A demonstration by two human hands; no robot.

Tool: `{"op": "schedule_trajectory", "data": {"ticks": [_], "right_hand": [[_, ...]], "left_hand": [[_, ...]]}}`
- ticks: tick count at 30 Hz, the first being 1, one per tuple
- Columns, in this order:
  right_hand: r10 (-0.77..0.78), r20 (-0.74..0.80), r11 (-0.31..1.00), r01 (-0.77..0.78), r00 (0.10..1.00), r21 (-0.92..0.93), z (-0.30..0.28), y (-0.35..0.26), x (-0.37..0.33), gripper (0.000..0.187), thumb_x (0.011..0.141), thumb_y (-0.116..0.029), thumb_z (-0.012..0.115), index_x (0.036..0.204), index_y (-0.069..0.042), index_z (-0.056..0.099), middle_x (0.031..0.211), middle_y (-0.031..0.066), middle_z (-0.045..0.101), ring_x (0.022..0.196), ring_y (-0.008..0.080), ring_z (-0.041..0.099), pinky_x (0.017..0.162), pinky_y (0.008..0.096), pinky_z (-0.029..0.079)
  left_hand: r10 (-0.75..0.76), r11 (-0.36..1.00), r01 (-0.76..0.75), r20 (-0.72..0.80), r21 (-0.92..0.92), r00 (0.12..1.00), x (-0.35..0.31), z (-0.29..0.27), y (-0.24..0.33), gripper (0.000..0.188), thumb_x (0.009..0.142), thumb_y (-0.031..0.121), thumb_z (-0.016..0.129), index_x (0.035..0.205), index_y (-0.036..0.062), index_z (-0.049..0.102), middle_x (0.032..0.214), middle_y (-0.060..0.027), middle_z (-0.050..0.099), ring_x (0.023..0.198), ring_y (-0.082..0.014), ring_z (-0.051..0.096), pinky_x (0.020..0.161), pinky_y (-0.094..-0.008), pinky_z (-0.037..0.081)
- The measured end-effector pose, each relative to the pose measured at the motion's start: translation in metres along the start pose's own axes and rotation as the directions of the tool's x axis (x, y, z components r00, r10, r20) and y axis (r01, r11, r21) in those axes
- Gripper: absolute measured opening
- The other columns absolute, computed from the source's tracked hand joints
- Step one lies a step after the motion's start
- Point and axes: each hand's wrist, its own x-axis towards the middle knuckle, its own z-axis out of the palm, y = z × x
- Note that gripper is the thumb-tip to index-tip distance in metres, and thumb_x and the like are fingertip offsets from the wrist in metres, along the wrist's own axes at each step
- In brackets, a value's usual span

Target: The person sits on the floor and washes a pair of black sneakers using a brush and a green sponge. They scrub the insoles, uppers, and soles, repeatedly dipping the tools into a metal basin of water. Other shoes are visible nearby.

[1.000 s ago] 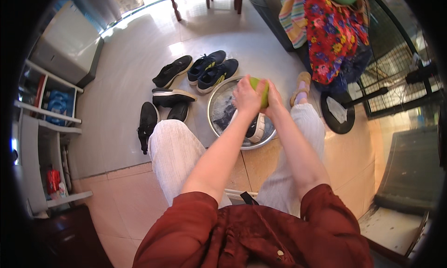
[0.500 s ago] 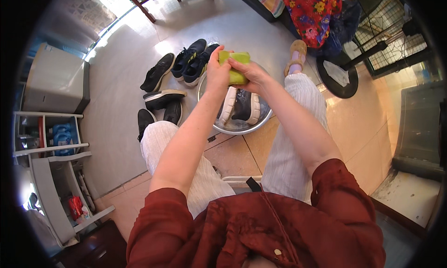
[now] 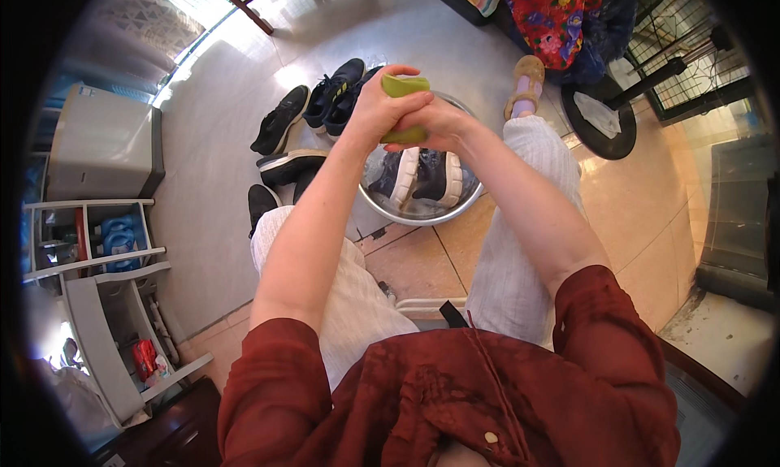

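A bunched yellow-green cloth (image 3: 406, 86) is squeezed between my two hands above the basin. My left hand (image 3: 379, 103) wraps its left and upper part, fingers closed. From the other side my right hand (image 3: 444, 123) grips it, and the hands overlap, hiding the cloth's middle. Below them a round metal basin (image 3: 419, 222) stands on the floor between my legs. In it lies a pair of dark shoes (image 3: 431, 177) with thick white soles, amid what looks like water. My hands cover the basin's far left part.
Several dark shoes (image 3: 281, 119) lie on the floor left of the basin. A black round stand base (image 3: 597, 142) sits beyond my right foot, near floral fabric (image 3: 546, 20). Grey shelves (image 3: 89, 260) with bottles line the left; a dark appliance (image 3: 735, 215) stands right.
My hands have closed tighter around the cloth, squeezing it, and the right hand now overlaps the left. Less of the cloth shows. The view has shifted slightly.
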Motion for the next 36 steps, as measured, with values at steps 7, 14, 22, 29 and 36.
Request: {"op": "schedule_trajectory", "data": {"ticks": [7, 14, 22, 29, 36], "right_hand": [[0.012, -0.036, 0.998, -0.015, 0.999, -0.068, 0.006, -0.003, 0.008, 0.048, 0.07, 0.006, 0.063, 0.114, -0.009, 0.052, 0.101, 0.0105, 0.06, 0.086, 0.0249, 0.065, 0.067, 0.0402, 0.059], [0.056, -0.039, 0.998, -0.057, 0.998, -0.025, 0.004, -0.001, 0.012, 0.042, 0.076, 0.004, 0.062, 0.115, -0.007, 0.052, 0.104, 0.0128, 0.06, 0.089, 0.0275, 0.065, 0.067, 0.0408, 0.059], [0.043, 0.103, 0.997, -0.049, 0.994, 0.057, 0.01, -0.01, -0.001, 0.036, 0.077, 0.004, 0.066, 0.112, -0.003, 0.056, 0.1, 0.0142, 0.063, 0.087, 0.0272, 0.067, 0.059, 0.035, 0.053], [0.021, 0.066, 0.999, -0.019, 0.998, -0.029, 0.002, 0.0, 0.006, 0.02, 0.073, 0.004, 0.069, 0.082, -0.005, 0.054, 0.071, 0.0059, 0.055, 0.059, 0.0128, 0.051, 0.048, 0.0264, 0.032], [0.025, -0.05, 0.982, -0.034, 0.998, -0.186, 0.013, 0.003, 0.006, 0.02, 0.069, 0.002, 0.064, 0.074, -0.01, 0.048, 0.06, 0.0001, 0.044, 0.047, 0.0104, 0.039, 0.044, 0.0261, 0.024]], "left_hand": [[0.053, 0.991, -0.031, 0.17, -0.131, 0.984, 0.011, -0.02, 0.005, 0.046, 0.077, 0.007, 0.075, 0.121, 0.0023, 0.063, 0.106, -0.0083, 0.067, 0.097, -0.0148, 0.063, 0.088, -0.0292, 0.051], [0.109, 0.984, -0.121, 0.098, 0.13, 0.989, 0.018, -0.02, 0.006, 0.02, 0.071, 0.016, 0.071, 0.087, 0.0032, 0.069, 0.083, -0.0023, 0.065, 0.077, -0.0103, 0.059, 0.073, -0.026, 0.049], [0.37, 0.87, -0.349, 0.006, 0.35, 0.929, 0.01, -0.009, 0.021, 0.017, 0.071, 0.014, 0.07, 0.083, 0.0024, 0.066, 0.078, -0.0057, 0.067, 0.072, -0.014, 0.06, 0.071, -0.0286, 0.05], [0.355, 0.906, -0.357, 0.048, 0.229, 0.933, 0.014, -0.003, 0.008, 0.015, 0.077, 0.011, 0.07, 0.091, 0.0041, 0.068, 0.082, -0.0042, 0.068, 0.076, -0.0136, 0.061, 0.074, -0.0276, 0.05], [0.206, 0.928, -0.202, 0.021, 0.312, 0.978, 0.014, 0.004, 0.005, 0.019, 0.089, 0.021, 0.063, 0.097, 0.0055, 0.07, 0.085, -0.0038, 0.067, 0.079, -0.0126, 0.059, 0.078, -0.0286, 0.048]]}}
